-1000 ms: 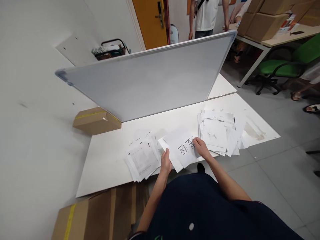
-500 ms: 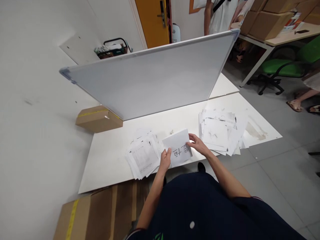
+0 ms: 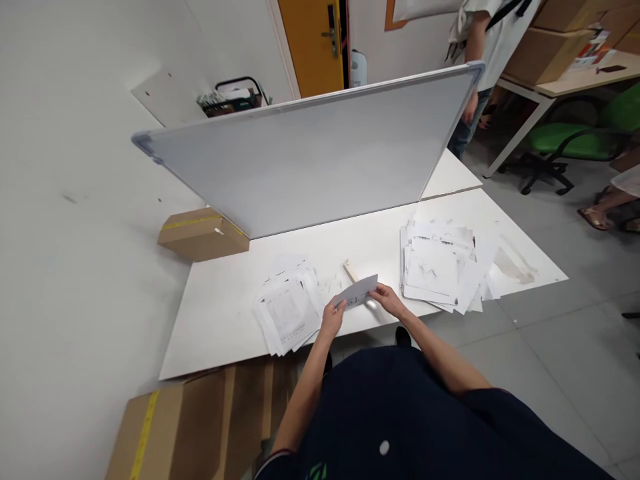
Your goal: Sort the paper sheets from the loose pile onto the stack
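A sheet of paper (image 3: 356, 291) with large black handwritten characters is held above the white table, tipped so that its face looks foreshortened. My left hand (image 3: 332, 316) is closed on its left edge, thumb on top. On the right edge, my right hand (image 3: 388, 299) pinches it. Behind the sheet lies a pale narrow stick-like object (image 3: 349, 269), partly hidden by it. To the left of my hands is a loose pile of printed papers (image 3: 289, 313); another spread-out pile of papers (image 3: 434, 270) lies to the right.
A whiteboard (image 3: 310, 160) stands along the back of the table (image 3: 210, 320). One cardboard box (image 3: 203, 235) sits at the back left, and more cardboard boxes (image 3: 165, 427) are below the front edge. A person (image 3: 480, 53) stands behind the board, near a green chair (image 3: 570, 139).
The sheet has been tilted, so its face shows narrower and the stick-like object behind shows more. Both hands keep hold of it. The person behind the board has moved right.
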Motion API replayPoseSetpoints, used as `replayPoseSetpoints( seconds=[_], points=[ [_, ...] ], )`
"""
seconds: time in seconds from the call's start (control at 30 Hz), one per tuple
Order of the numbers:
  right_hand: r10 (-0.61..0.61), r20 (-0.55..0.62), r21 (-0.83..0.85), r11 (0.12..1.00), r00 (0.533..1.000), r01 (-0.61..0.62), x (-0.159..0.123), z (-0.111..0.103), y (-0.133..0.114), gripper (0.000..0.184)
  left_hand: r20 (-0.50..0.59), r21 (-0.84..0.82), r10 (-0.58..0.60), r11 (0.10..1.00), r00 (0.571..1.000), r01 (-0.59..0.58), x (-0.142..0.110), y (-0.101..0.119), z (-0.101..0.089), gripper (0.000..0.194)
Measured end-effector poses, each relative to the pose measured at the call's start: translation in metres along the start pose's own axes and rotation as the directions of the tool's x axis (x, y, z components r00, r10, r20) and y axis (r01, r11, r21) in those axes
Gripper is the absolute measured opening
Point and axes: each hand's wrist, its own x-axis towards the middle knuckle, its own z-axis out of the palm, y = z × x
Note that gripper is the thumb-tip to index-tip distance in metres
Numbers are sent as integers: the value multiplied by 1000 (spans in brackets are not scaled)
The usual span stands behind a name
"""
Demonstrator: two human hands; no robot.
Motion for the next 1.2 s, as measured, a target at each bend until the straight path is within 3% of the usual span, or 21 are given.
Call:
replayPoseSetpoints(
  seconds=[0.43,0.57,0.73,0.93,1.03,1.13,1.2],
  points=[
    [-26,20,-16,1000,999,26,5,-1,12,38,-27,-16,-29,999,999,29,6,1,-2,22],
    [-81,22,-39,996,996,82,5,-7,8,30,-31,0,42,999,999,-42,1,4,-3,22],
    [-103,15,-125,987,995,104,4,-10,9,23,39,123,106,986,994,-110,-2,-3,-5,34],
    [-113,59,-275,953,992,125,1,-7,0,19,-5,196,107,975,994,-104,5,-16,-11,38],
    [-94,145,-506,848,985,155,0,-10,-28,16,-41,139,73,988,996,-67,9,-21,-16,39],
    [-73,199,-782,589,977,203,-3,-12,-60,19,-63,30,77,997,995,-75,13,-31,-24,49],
    [-35,176,-905,387,984,176,-5,-7,-75,22,-83,0,113,994,990,-114,15,-40,-29,62]
  ],
)
